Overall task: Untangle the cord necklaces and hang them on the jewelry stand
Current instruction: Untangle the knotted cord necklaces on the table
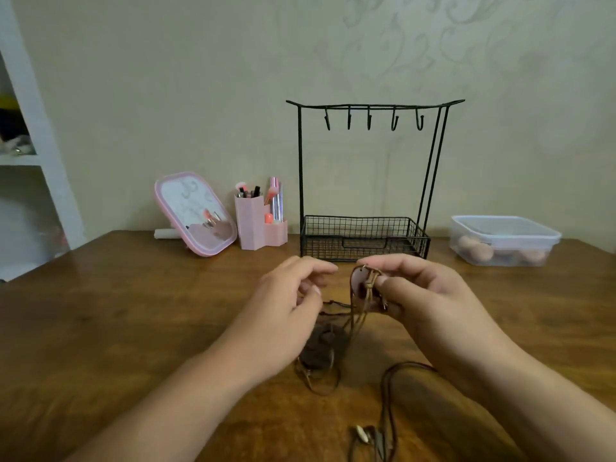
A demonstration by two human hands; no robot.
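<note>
While the right hand (416,288) pinched a pinkish round pendant (361,288) wrapped in tan cord, thin brown cords (346,325) trailed down from it to a dark tangle (316,355) on the wooden table (133,311). Beside it, the left hand (293,295) hovered with fingers loosely curled; whether it gripped a strand could not be told. Another cord (386,395) lay nearer, ending in pale beads. Behind the hands, the black wire stand (366,235) had bare hooks.
</note>
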